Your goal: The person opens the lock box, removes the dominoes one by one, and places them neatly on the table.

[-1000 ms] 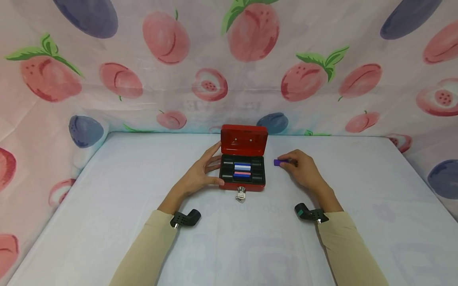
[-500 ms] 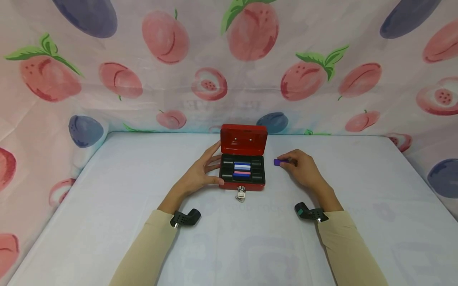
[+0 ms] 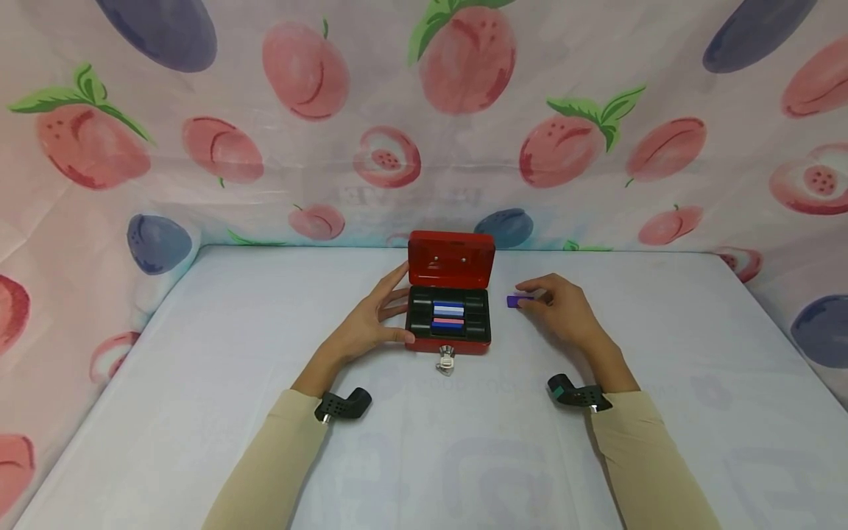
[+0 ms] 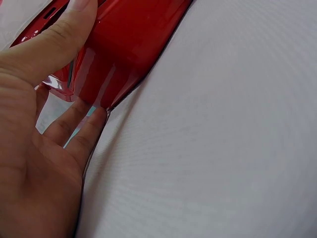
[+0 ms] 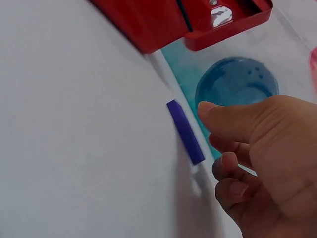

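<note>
A red cash box (image 3: 447,346) stands on the table with its lid (image 3: 452,259) raised. Keys hang from the front lock (image 3: 447,358). Its black tray (image 3: 477,324) contains several small blue, white and pink sticks (image 3: 448,311). My left hand (image 3: 361,324) rests against the box's left side, fingers fairly straight and spread, thumb at the front corner. To the right of the box lies a small purple stick (image 5: 185,132). My right hand (image 3: 559,309) is beside this stick, and the right wrist view shows a gap between them, with nothing in its loosely bent fingers.
A white cloth (image 3: 450,442) covers the table. Behind it hangs a fruit-print curtain (image 3: 391,88), which also runs along the left and right sides. The raised lid stands near the table's back edge.
My right thumb and fingers have spread apart and let go of the purple stick, which stays in place. My left hand and the cash box have not visibly moved.
</note>
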{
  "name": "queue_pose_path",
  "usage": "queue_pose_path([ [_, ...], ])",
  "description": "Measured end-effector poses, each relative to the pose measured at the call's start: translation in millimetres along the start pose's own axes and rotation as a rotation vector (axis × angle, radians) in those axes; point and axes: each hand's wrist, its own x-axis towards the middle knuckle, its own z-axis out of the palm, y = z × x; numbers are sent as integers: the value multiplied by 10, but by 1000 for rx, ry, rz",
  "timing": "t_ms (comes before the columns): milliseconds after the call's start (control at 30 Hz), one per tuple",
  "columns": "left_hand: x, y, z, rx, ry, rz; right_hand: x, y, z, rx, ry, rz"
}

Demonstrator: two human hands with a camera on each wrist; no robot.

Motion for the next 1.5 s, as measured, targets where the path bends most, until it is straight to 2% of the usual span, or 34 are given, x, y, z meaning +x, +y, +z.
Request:
queue_pose_path([
  [167, -1, 0, -4, -5, -1, 4, 2, -77, -46, 21, 38, -10],
  [467, 2, 6, -1, 3, 3, -6, 8, -257, -104, 63, 97, -132],
  [700, -2, 1, -1, -6, -3, 4, 0, -356, -85, 86, 112, -178],
  [1000, 0, 1, -1, -9, -3, 8, -11, -487, -70, 110, 22, -175],
  [1500, -5, -1, -2, 4, 0, 11, -34, -674, 131, 125, -33, -203],
])
